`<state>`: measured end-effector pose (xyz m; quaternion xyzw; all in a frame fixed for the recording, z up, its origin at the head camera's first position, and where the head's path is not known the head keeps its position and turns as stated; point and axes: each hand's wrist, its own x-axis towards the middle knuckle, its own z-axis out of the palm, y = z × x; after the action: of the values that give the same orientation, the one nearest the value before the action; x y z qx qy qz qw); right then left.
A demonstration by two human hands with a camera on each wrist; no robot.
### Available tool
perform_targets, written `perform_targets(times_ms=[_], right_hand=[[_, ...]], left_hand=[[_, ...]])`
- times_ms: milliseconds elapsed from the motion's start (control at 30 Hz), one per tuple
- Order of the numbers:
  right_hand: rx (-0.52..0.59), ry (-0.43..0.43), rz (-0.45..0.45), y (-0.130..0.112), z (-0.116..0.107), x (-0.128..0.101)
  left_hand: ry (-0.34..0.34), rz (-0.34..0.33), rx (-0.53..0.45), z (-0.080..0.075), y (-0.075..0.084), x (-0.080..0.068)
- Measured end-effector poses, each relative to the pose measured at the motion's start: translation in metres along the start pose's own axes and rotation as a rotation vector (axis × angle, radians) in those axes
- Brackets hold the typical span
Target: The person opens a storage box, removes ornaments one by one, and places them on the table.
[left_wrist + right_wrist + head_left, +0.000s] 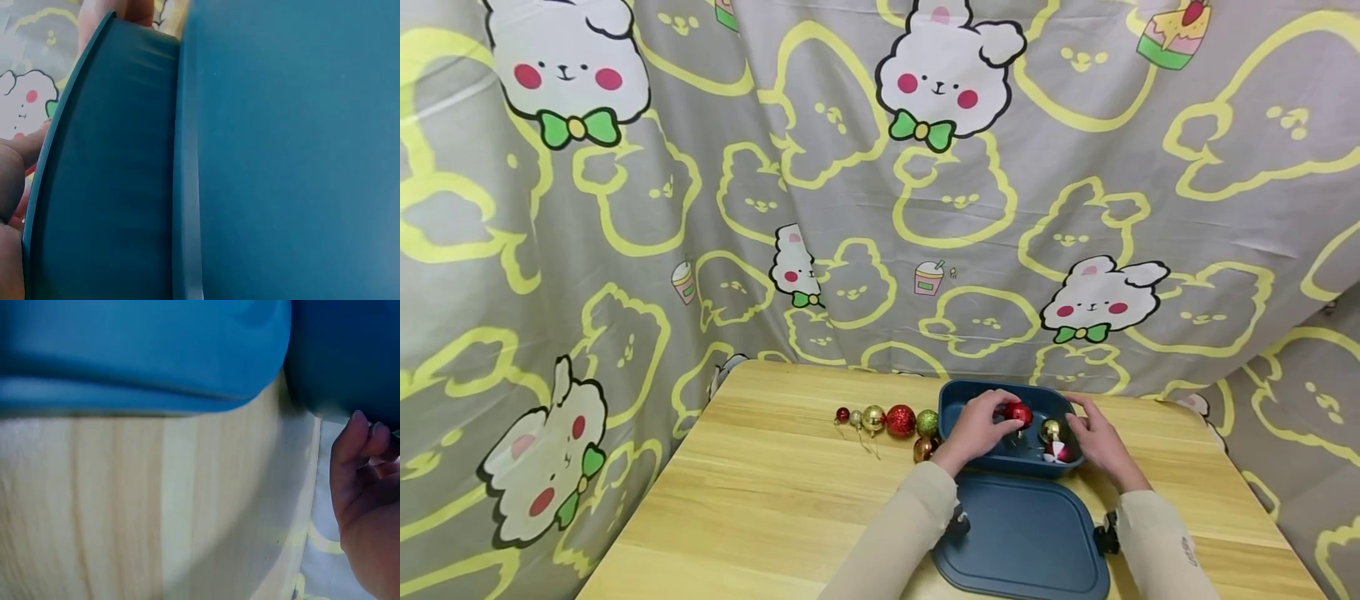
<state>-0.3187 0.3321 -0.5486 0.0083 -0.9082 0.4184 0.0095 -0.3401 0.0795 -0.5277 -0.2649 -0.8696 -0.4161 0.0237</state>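
My left hand (981, 427) reaches over a dark blue rectangular box (953, 410) and holds a glittery red Christmas ball (1018, 413) between thumb and fingers. Inside the box, on its right side, lie a gold ball (1051, 430) and a red-and-white ball (1057, 452). My right hand (1097, 435) grips the box's right rim, with curled fingers (356, 434) at the edge in the right wrist view. The left wrist view shows mostly the box's outer wall (106, 162), which hides part of the left hand.
A blue lid (1022, 533) lies flat in front of the box. Left of the box, several balls stand in a row, including a large red one (901, 420) and a green one (927, 422); a copper ball (923, 449) sits nearer. A patterned curtain (850, 208) hangs behind the wooden table (760, 500).
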Motion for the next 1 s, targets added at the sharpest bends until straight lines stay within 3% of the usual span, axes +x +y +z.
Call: perform_targets(times_ms=[367,700,1000], right_hand=[[0.003,-0.005,0.01,-0.002,0.0,0.0],[-0.014,0.0,0.01,-0.002,-0.001,0.0],[-0.022,0.0,0.001,-0.001,-0.001,0.0]], left_hand=[[0.024,0.04,-0.06,-0.007,0.004,-0.001],[0.03,0.091,-0.089,-0.037,0.02,-0.011],[0.044,0.159,-0.09,-0.063,0.025,-0.018]])
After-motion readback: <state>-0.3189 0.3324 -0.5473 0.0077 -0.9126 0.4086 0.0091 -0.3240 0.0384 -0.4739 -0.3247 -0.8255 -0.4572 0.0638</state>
